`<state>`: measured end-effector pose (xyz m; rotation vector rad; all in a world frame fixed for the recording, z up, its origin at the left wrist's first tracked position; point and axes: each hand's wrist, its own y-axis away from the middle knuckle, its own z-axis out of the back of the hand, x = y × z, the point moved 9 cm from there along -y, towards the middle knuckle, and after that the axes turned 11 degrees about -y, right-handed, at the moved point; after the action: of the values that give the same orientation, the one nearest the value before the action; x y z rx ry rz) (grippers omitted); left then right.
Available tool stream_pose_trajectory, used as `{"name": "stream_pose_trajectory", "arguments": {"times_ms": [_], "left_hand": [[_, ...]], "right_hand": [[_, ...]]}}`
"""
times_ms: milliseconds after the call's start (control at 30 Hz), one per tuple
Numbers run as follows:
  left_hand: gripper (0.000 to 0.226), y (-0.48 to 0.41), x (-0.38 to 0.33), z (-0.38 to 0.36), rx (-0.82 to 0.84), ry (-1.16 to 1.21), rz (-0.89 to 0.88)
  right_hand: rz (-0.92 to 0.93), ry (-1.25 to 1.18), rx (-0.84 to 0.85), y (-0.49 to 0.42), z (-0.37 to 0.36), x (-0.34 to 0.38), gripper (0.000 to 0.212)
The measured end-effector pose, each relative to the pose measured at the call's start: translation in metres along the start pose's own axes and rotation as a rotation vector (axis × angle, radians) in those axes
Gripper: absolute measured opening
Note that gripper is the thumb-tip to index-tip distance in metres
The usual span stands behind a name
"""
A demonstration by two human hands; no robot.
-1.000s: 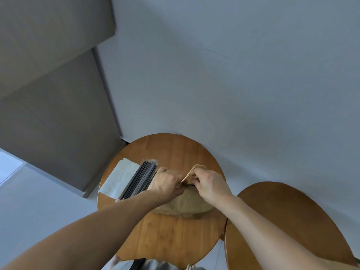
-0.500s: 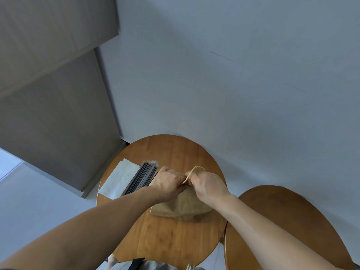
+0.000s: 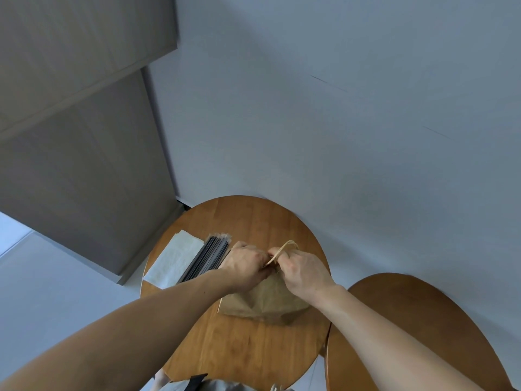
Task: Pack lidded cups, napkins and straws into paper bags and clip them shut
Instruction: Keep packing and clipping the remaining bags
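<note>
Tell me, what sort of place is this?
Probably a small café or takeaway packing corner, though I can't be sure: a round wooden table by a plain wall, holding napkins, straws and a paper bag.

A round wooden table (image 3: 248,348) stands against a pale grey wall (image 3: 338,108), a second table (image 3: 417,300) just beside it at right, a tall grey-brown cabinet (image 3: 84,165) at left on pale floor (image 3: 42,292), in soft even light.
</note>
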<state>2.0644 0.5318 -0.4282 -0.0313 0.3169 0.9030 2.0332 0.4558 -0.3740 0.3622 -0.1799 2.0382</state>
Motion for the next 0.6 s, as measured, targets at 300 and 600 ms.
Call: {"name": "stream_pose_trajectory", "arguments": {"times_ms": [300, 600], "left_hand": [[0.019, -0.003, 0.000, -0.002, 0.041, 0.042, -0.024], [0.019, -0.004, 0.002, -0.004, 0.083, 0.075, -0.026]], "right_hand": [[0.032, -0.025, -0.115, 0.003, 0.013, -0.001, 0.032], [-0.048, -0.093, -0.132, 0.002, 0.007, -0.013, 0.031]]}}
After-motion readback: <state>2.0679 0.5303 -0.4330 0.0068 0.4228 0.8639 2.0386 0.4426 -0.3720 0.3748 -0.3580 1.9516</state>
